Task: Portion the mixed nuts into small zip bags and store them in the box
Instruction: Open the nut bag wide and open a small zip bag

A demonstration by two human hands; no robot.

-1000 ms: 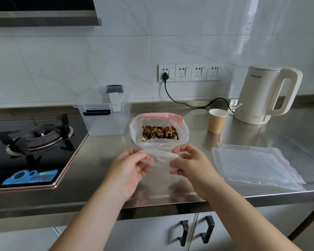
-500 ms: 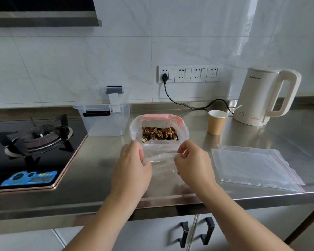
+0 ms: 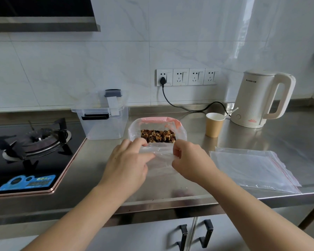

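The step in hand looks like opening 1 small zip bag [image 3: 159,160] so it can be filled. The left hand [image 3: 127,165] and the right hand [image 3: 188,161] each pinch a side of the bag's mouth, fingers curled onto the thin plastic, and hold it just above the steel counter [image 3: 98,160] near its front edge. Right behind it, touching or nearly so, sits the big bag of mixed nuts [image 3: 158,135], its top rolled open. The clear box [image 3: 102,122] stands to the left of the nuts, beside the stove [image 3: 31,151], with its lid apparently propped at the back. More empty bags [image 3: 252,167] lie flat on the right, and a paper cup [image 3: 214,125] stands behind them near the kettle [image 3: 263,98].

No portion seems packed yet. The next move probably calls for spreading the mouth wide, then freeing 1 hand to scoop nuts, perhaps with the cup, without letting the limp bag collapse.
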